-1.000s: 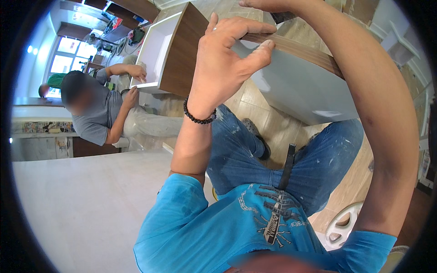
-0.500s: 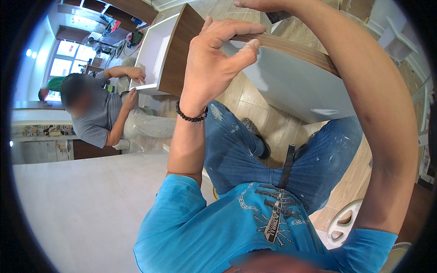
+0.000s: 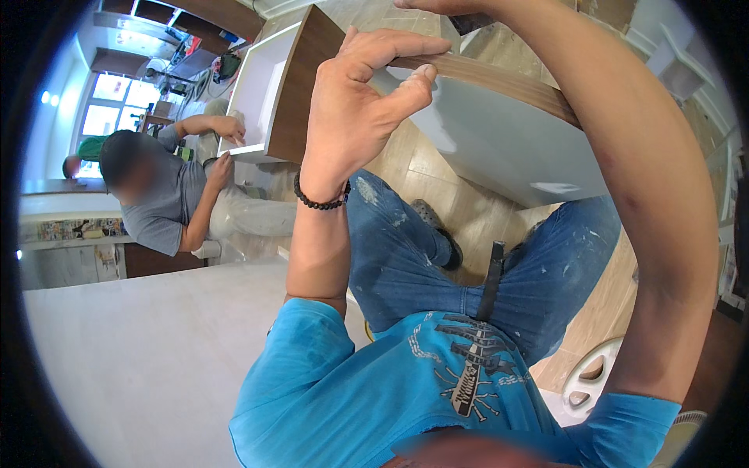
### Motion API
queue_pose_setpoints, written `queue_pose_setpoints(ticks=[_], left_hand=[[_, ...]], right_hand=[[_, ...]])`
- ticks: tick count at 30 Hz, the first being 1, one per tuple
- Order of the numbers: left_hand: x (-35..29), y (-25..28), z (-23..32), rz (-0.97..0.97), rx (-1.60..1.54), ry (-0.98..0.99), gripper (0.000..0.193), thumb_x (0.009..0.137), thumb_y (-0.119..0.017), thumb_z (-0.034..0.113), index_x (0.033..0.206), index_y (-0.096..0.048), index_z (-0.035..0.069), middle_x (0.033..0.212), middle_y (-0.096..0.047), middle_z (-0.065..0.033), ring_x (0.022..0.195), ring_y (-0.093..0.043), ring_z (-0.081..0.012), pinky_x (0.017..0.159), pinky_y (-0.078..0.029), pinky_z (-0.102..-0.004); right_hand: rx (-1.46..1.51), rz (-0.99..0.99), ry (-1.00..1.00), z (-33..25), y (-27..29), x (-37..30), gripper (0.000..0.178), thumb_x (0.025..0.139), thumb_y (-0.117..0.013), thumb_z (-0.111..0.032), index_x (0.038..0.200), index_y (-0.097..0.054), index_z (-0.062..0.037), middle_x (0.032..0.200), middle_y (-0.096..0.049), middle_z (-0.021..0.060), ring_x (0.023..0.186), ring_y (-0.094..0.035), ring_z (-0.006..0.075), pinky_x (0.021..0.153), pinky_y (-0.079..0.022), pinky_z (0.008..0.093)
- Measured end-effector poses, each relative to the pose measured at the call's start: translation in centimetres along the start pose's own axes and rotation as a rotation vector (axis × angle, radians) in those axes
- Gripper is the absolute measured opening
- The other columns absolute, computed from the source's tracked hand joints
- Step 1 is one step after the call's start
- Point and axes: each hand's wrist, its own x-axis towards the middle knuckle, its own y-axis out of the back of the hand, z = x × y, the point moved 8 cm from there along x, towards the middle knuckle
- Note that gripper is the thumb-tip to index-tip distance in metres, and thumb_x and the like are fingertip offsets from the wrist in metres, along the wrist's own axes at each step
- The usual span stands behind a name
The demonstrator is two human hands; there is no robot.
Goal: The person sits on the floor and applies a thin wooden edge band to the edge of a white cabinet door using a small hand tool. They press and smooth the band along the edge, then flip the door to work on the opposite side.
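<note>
My left hand (image 3: 359, 97), with a black bead bracelet (image 3: 320, 204) at the wrist, grips the corner of a pale grey-white panel (image 3: 499, 140) that has a brown wood-grain edge (image 3: 499, 82). Its thumb lies on the pale face and the index finger reaches along the edge. The panel stands tilted in front of my knees. Only part of my right hand (image 3: 441, 6) shows, cut off by the upper rim, beyond the panel's wood-grain edge. Just below it is a dark, flat, squarish object (image 3: 470, 23); whether the fingers hold it is hidden.
On the left, a co-worker in a grey shirt (image 3: 160, 203) has both hands at a white drawer (image 3: 257, 93) with a brown front. A broad pale board (image 3: 156, 351) fills the lower left. A white wheel-like part (image 3: 589, 378) is beside my right leg. Wood-look floor (image 3: 425, 175) lies below.
My left hand and the panel sit slightly farther left in the picture, and my right hand has shifted a little left too. The left hand's grip stays the same.
</note>
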Motion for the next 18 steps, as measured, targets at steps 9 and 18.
queue_pose_setpoints(ticks=[9,18], left_hand=[[0.1,-0.2,-0.1,-0.006,0.017,0.003,0.024,0.086,-0.073,0.009,0.109,-0.08,0.009,0.097,-0.077,-0.0046,0.088,-0.068,-0.0162,0.11,-0.042,-0.0385],[-0.2,0.1,-1.2,-0.079,-0.122,0.062,0.028,0.091,-0.069,0.001,0.118,-0.076,0.001,0.113,-0.073,-0.0071,0.101,-0.063,-0.0143,0.089,-0.05,-0.0282]], right_hand=[[0.01,-0.012,-0.019,-0.1,0.2,-0.4,0.047,0.087,-0.075,-0.037,0.122,-0.073,-0.0065,0.12,-0.072,0.0222,0.115,-0.069,0.0381,0.099,-0.054,0.0447],[0.019,-0.018,-0.031,-0.1,0.4,-0.7,0.044,0.088,-0.074,-0.036,0.12,-0.074,-0.0052,0.119,-0.073,0.0223,0.113,-0.07,0.0377,0.097,-0.055,0.0445]])
